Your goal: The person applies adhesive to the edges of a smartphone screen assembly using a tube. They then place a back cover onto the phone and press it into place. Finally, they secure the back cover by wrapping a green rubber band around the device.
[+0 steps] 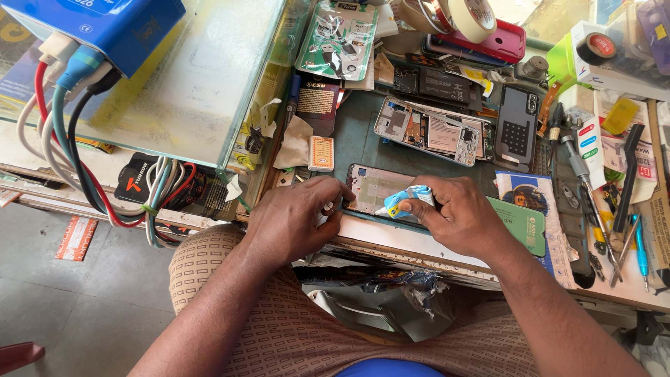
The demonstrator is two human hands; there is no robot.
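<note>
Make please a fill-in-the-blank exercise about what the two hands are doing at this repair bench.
1. The right hand squeezes a small blue and yellow ____ over the phone frame.
2. The left hand steadies the frame at its ____ end.
3. An opened phone lies ____ the frame, farther from the person.
4. A roll of ____ sits at the bench's far edge.

Missing words: glue tube; left; behind; tape

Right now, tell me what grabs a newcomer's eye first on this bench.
At the near edge, the left hand steadies a phone frame while the right hand holds a small blue and yellow tube against it. Behind lies an opened phone with bare parts. At far left, a blue box trails coloured cables.
</note>
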